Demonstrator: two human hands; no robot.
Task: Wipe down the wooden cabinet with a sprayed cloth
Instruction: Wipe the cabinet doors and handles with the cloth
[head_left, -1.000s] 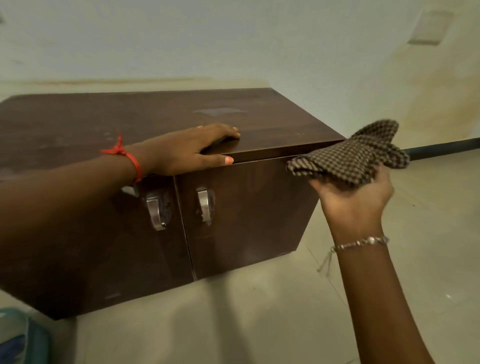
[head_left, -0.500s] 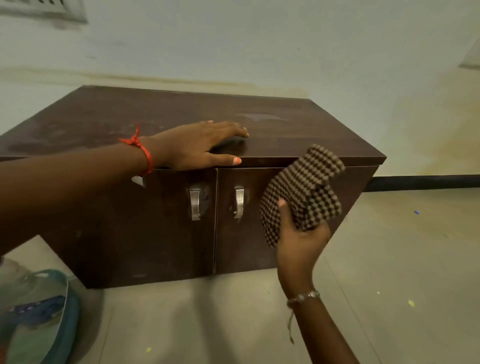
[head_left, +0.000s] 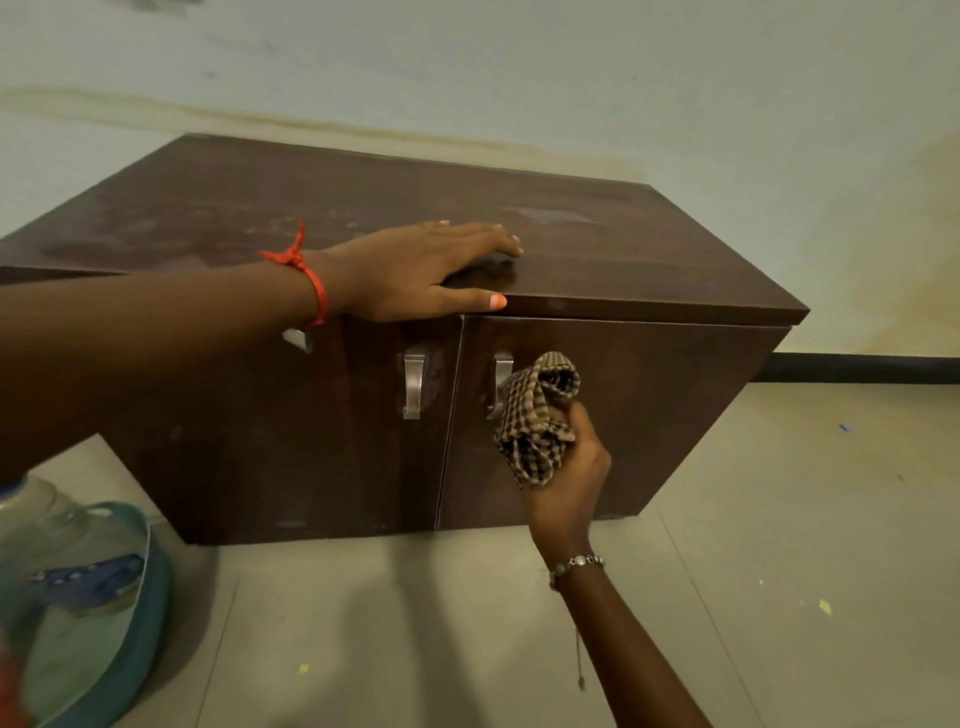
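my left hand (head_left: 415, 270) lies flat and open on the near edge of the wooden cabinet (head_left: 649, 270), thumb over the lip, i judge to steady it. my right hand (head_left: 563, 467) is closed round the bunched checked cloth (head_left: 535, 421), pressing it to the right door just beside its metal handle (head_left: 500, 382). the cloth hides part of that handle; whether it's damp i can't tell. a blurred bottle (head_left: 78, 597) sits cut off at near left.

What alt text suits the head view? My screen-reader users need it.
A right hand presses a bunched checked cloth against a dark wooden cabinet's right door, beside its handle; the left hand rests flat on top.
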